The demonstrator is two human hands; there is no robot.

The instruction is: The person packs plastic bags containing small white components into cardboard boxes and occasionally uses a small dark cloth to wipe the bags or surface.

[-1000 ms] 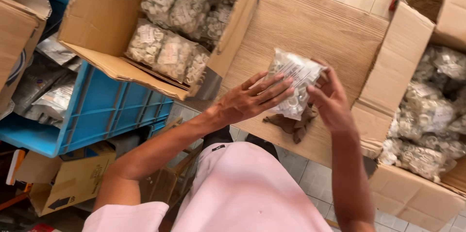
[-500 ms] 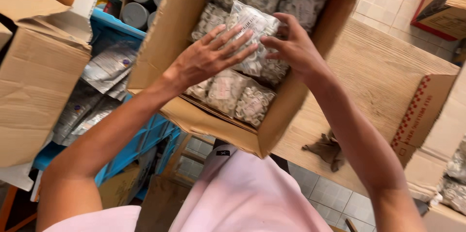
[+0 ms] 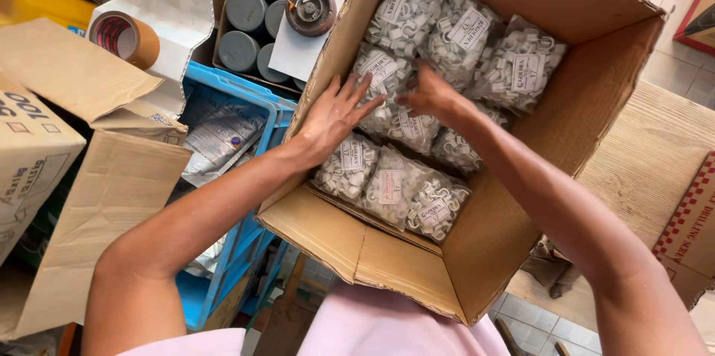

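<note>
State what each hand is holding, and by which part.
Neither clearly holds anything: left hand and right hand lie flat on a clear bag of clips inside the cardboard box.

— Where are the hands?

— Both are down inside the open cardboard box (image 3: pixel 514 207). The left hand (image 3: pixel 335 114) lies flat, fingers (image 3: pixel 356 88) spread, on a clear bag of small white clips (image 3: pixel 387 114); the right hand (image 3: pixel 432 95) touches the same bag from the other side.

— And the rest of the box?

— More such bags, packed close (each with a paper label). Beside it stand a blue crate (image 3: pixel 246 199), a brown tape roll (image 3: pixel 126 37) and grey round caps (image 3: pixel 246 10).
</note>
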